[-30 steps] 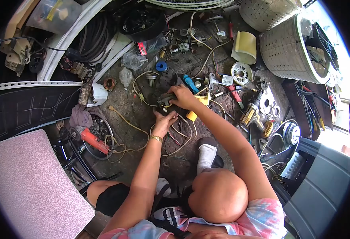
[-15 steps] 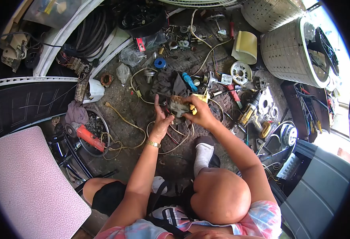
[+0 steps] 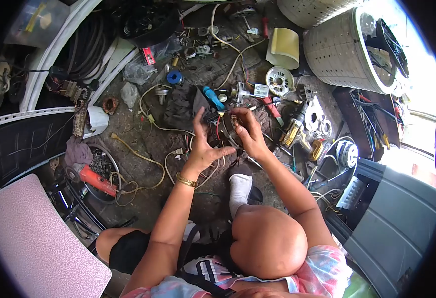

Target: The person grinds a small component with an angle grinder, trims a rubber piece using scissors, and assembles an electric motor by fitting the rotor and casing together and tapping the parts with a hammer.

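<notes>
A dark, round motor part with a red wire and some copper-coloured winding is held up over the cluttered floor. My right hand grips it from the right, thumb in front and fingers curled over the top. On its other side, my left hand has its fingers and thumb spread; whether the palm touches the part I cannot tell. Behind the hands lie a dark cloth and a blue-handled tool. Thin wires trail on the floor below.
To the right lie a yellow drill and a pulley-like wheel. A perforated drum stands behind them. On the left are a red angle grinder, a yellowish cord and a pink speckled panel.
The held part has turned, and its dark round side with the red wire now shows. My left fingers have spread. The view has shifted, so the surroundings appear further left.
</notes>
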Demonstrator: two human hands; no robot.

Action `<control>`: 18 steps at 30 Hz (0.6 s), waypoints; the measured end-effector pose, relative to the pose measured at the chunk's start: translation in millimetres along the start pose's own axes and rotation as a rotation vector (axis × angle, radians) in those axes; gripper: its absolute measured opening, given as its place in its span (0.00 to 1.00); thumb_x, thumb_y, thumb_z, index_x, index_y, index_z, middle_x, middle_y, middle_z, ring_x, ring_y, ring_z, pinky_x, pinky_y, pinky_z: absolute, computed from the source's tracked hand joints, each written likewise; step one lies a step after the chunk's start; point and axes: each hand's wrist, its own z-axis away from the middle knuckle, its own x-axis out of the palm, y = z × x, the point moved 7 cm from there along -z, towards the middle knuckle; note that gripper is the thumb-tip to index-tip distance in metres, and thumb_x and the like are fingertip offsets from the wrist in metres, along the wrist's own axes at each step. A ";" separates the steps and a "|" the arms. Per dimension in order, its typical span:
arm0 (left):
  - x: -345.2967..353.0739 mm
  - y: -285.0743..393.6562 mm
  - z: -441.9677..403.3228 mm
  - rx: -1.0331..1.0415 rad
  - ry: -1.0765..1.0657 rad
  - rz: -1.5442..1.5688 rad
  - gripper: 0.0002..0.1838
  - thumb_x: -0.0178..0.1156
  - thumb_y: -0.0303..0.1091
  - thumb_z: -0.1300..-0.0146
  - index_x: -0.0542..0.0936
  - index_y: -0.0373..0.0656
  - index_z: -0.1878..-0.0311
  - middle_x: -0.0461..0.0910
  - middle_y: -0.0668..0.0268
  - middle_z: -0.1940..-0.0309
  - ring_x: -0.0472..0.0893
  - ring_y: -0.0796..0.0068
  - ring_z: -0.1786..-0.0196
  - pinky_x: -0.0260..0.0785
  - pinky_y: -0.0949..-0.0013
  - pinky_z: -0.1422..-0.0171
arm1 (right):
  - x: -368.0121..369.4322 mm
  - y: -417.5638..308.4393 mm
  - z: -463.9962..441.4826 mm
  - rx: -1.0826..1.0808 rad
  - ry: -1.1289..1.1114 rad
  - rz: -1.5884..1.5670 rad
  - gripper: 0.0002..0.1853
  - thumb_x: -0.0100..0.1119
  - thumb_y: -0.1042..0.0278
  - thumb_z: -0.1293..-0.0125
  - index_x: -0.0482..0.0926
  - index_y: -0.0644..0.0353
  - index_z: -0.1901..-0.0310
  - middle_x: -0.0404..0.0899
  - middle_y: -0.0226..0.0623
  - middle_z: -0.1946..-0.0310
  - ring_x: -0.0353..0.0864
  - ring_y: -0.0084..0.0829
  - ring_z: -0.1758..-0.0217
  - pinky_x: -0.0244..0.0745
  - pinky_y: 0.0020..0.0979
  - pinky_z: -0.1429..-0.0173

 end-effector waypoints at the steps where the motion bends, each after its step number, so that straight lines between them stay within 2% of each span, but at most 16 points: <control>1: -2.0 2.0 -1.6 -0.013 0.044 -0.055 0.57 0.78 0.34 0.58 0.46 0.48 0.30 0.71 0.57 0.45 0.73 0.67 0.43 0.65 0.64 0.37 | -1.5 4.8 1.7 0.043 -0.036 -0.062 0.31 0.56 0.44 0.37 0.69 0.67 0.46 0.75 0.43 0.52 0.75 0.33 0.48 0.67 0.33 0.42; 3: -4.4 -0.2 -4.3 -0.048 0.103 -0.085 0.51 0.77 0.31 0.58 0.52 0.45 0.35 0.72 0.58 0.48 0.74 0.69 0.45 0.66 0.64 0.38 | -4.0 4.4 1.6 0.001 -0.035 -0.070 0.33 0.57 0.43 0.39 0.69 0.67 0.45 0.75 0.42 0.52 0.75 0.32 0.48 0.67 0.32 0.42; 4: -4.1 0.7 -4.4 -0.050 0.099 -0.082 0.51 0.77 0.31 0.58 0.52 0.45 0.35 0.72 0.58 0.48 0.74 0.69 0.45 0.66 0.64 0.38 | -3.4 0.6 1.2 -0.044 -0.035 -0.087 0.34 0.59 0.42 0.41 0.69 0.66 0.45 0.75 0.41 0.53 0.74 0.31 0.49 0.67 0.31 0.43; 6: 2.2 2.0 -4.1 -0.139 0.000 -0.153 0.51 0.76 0.31 0.58 0.53 0.43 0.34 0.74 0.59 0.50 0.74 0.70 0.45 0.65 0.66 0.38 | -5.4 0.1 4.2 0.004 -0.019 -0.122 0.37 0.61 0.40 0.44 0.70 0.67 0.45 0.76 0.41 0.52 0.74 0.30 0.48 0.67 0.31 0.42; 9: 13.2 19.1 -3.0 -0.094 0.044 -0.073 0.51 0.75 0.31 0.57 0.53 0.44 0.32 0.75 0.60 0.52 0.75 0.71 0.47 0.64 0.67 0.38 | -7.6 -2.2 4.6 0.010 -0.033 -0.097 0.36 0.62 0.41 0.43 0.72 0.67 0.46 0.75 0.42 0.50 0.74 0.30 0.47 0.67 0.32 0.42; 18: 19.2 23.4 -1.0 -0.024 0.086 -0.040 0.52 0.74 0.30 0.54 0.50 0.47 0.30 0.73 0.59 0.50 0.75 0.69 0.47 0.66 0.64 0.39 | -9.4 -20.9 0.2 -0.079 -0.033 -0.146 0.32 0.62 0.45 0.43 0.74 0.67 0.48 0.74 0.47 0.45 0.71 0.40 0.39 0.63 0.39 0.35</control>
